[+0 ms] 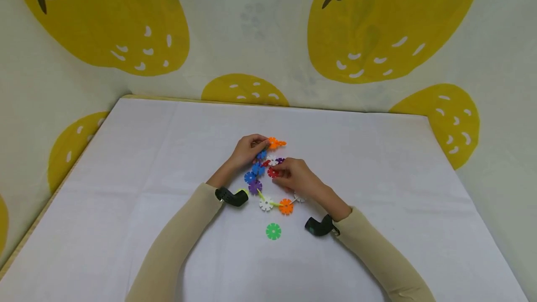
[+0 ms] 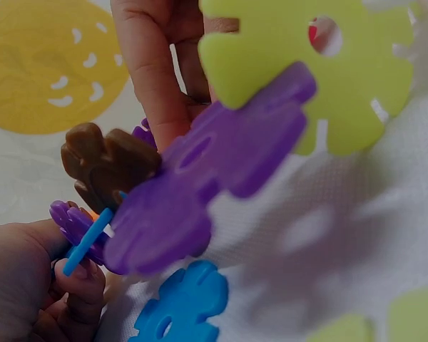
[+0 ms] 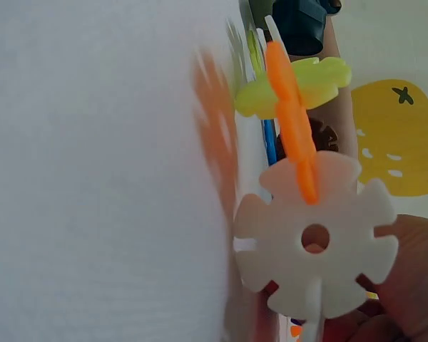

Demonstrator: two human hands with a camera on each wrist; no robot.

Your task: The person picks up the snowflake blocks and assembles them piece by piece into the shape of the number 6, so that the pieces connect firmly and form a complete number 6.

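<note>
A chain of linked notched plastic discs curves over the table between both hands. In the head view, my left hand [image 1: 251, 149] pinches its far end, beside an orange disc [image 1: 273, 143] and above a blue disc [image 1: 262, 154]. My right hand [image 1: 297, 177] holds a red disc [image 1: 272, 172] between thumb and fingers, close to a white disc [image 1: 272, 160]. A purple disc [image 2: 200, 164] and a yellow-green disc [image 2: 307, 64] loom large in the left wrist view. A white disc [image 3: 307, 242] slotted to an orange disc [image 3: 292, 121] shows beside the right hand. Fingers partly hide the joints.
A loose green disc [image 1: 273, 231] lies on the white-covered table [image 1: 377, 255], nearer the person than the chain. Each wrist wears a black camera [image 1: 232, 197]. A curtain [image 1: 251, 27] with yellow fruit prints hangs behind the table's far edge.
</note>
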